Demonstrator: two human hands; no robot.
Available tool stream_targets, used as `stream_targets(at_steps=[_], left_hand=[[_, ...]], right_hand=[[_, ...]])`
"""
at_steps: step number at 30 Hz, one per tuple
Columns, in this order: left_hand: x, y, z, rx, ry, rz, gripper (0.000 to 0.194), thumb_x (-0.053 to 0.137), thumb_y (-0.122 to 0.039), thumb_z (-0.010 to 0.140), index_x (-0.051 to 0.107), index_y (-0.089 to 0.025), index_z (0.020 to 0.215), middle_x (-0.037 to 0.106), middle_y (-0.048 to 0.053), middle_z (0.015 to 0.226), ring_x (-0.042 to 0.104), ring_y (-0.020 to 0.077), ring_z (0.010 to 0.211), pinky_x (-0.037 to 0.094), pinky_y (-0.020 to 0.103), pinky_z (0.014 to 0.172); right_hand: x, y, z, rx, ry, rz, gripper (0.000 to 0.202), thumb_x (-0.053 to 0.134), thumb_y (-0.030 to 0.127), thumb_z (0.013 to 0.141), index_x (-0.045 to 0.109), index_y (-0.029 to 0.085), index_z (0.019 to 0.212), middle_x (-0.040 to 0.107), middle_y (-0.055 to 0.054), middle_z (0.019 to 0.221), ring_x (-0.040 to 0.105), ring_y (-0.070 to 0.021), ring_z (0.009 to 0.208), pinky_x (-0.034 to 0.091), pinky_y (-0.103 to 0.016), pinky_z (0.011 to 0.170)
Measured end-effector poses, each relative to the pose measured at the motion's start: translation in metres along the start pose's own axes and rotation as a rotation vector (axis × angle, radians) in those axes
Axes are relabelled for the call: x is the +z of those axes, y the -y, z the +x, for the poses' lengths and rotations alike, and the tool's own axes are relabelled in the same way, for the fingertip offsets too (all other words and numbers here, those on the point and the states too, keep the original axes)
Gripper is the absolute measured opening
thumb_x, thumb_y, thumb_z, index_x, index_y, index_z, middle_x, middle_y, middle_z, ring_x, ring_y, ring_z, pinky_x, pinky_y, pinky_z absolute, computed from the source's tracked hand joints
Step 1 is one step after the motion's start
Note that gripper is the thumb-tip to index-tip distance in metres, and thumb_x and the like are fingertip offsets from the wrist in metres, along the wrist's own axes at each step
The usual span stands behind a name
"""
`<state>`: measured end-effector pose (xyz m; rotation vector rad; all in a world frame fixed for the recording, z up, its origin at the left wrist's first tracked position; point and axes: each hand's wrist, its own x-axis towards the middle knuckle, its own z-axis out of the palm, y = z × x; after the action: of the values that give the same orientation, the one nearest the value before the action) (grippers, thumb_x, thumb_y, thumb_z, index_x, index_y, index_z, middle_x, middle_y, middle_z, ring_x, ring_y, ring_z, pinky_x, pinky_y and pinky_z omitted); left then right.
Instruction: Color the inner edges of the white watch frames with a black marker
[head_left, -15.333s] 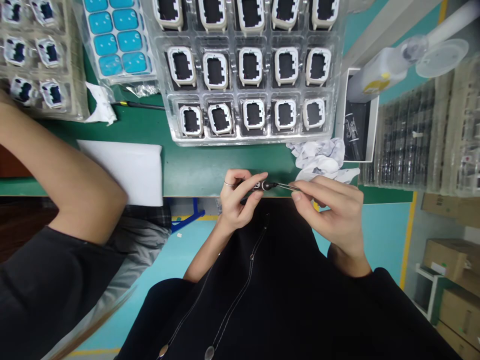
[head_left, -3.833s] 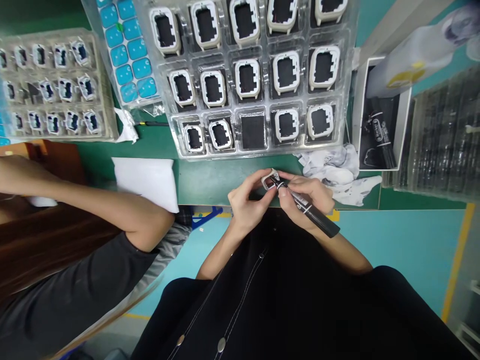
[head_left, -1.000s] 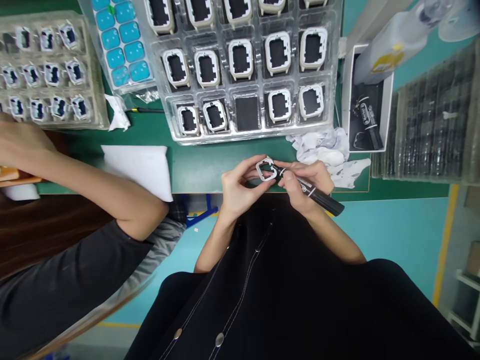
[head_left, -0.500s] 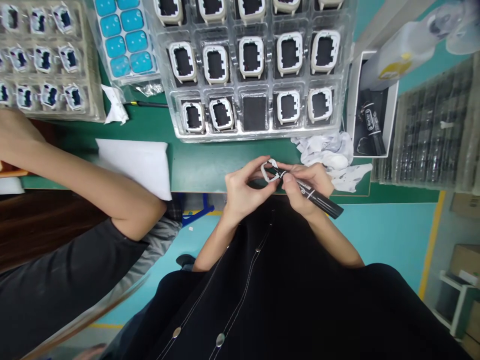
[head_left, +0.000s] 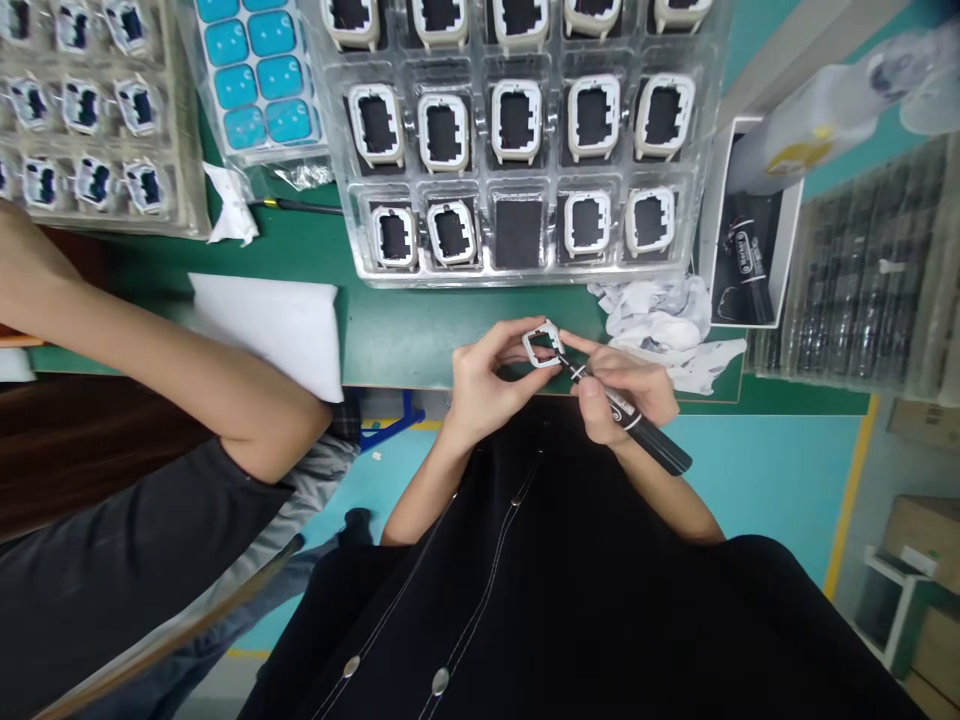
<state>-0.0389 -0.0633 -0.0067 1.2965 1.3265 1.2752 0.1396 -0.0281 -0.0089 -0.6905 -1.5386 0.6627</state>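
Between the thumb and fingers of my left hand (head_left: 487, 385) is a small white square frame (head_left: 543, 346), held above the green table's front edge. My right hand (head_left: 626, 390) grips a black marker (head_left: 637, 425), its tip at the frame's lower right inner edge and its thick end slanting down to the right. Beyond my hands, a clear plastic tray (head_left: 442, 278) holds rows of similar white frames on dark pads. One pocket (head_left: 518, 230) in its nearest row has only the dark pad.
Crumpled wipes (head_left: 660, 320) lie right of the tray, beside a white box (head_left: 784, 250) with another marker and a bottle (head_left: 802, 125). Stacked trays (head_left: 862, 290) stand far right. At left are a white cloth (head_left: 274, 330), blue pads (head_left: 277, 78) and a co-worker's arm (head_left: 165, 350).
The marker and my right hand have shifted slightly right and down, and more of the marker's tip shows at the frame. My left hand still holds the frame.
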Motion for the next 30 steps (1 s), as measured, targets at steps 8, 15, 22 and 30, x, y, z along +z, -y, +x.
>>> stream_targets(at_steps=[8, 15, 22, 30], left_hand=[[-0.003, 0.003, -0.001, 0.011, 0.039, -0.07, 0.044, 0.093, -0.039, 0.103, 0.079, -0.024, 0.141, 0.089, 0.011, 0.136, 0.093, 0.025, 0.112, 0.078, 0.038, 0.107], [-0.007, 0.004, 0.005, 0.012, 0.082, -0.042, 0.056, 0.1, -0.047, 0.096, 0.081, -0.024, 0.143, 0.087, 0.013, 0.138, 0.091, 0.0265, 0.112, 0.078, 0.041, 0.105], [-0.009, -0.008, 0.009, 0.146, 0.037, 0.142, 0.05, 0.099, -0.04, 0.094, 0.085, -0.024, 0.139, 0.079, 0.012, 0.13, 0.082, 0.0204, 0.097, 0.073, 0.03, 0.077], [-0.042, -0.072, 0.092, 0.532, 0.084, 0.685, 0.046, 0.084, -0.027, 0.102, 0.076, -0.027, 0.147, 0.08, 0.013, 0.141, 0.073, 0.0365, 0.133, 0.065, 0.056, 0.117]], right_hand=[[0.004, 0.002, 0.004, -0.119, -0.013, -0.011, 0.014, 0.074, 0.021, 0.101, 0.063, 0.029, 0.102, 0.061, 0.013, 0.067, 0.052, -0.0093, 0.044, 0.085, -0.057, 0.081], [0.004, -0.002, -0.006, -0.076, -0.096, -0.007, 0.017, 0.074, 0.024, 0.102, 0.065, 0.032, 0.114, 0.066, 0.012, 0.07, 0.057, -0.0136, 0.047, 0.084, -0.06, 0.078], [0.005, -0.011, -0.017, 0.106, -0.508, -0.046, 0.018, 0.074, 0.037, 0.106, 0.056, 0.034, 0.108, 0.054, 0.013, 0.06, 0.067, -0.0232, 0.052, 0.071, -0.048, 0.061], [-0.002, -0.01, -0.012, 0.263, -0.488, -0.033, 0.03, 0.08, 0.044, 0.102, 0.054, 0.03, 0.094, 0.057, 0.011, 0.056, 0.07, -0.0247, 0.051, 0.067, -0.045, 0.058]])
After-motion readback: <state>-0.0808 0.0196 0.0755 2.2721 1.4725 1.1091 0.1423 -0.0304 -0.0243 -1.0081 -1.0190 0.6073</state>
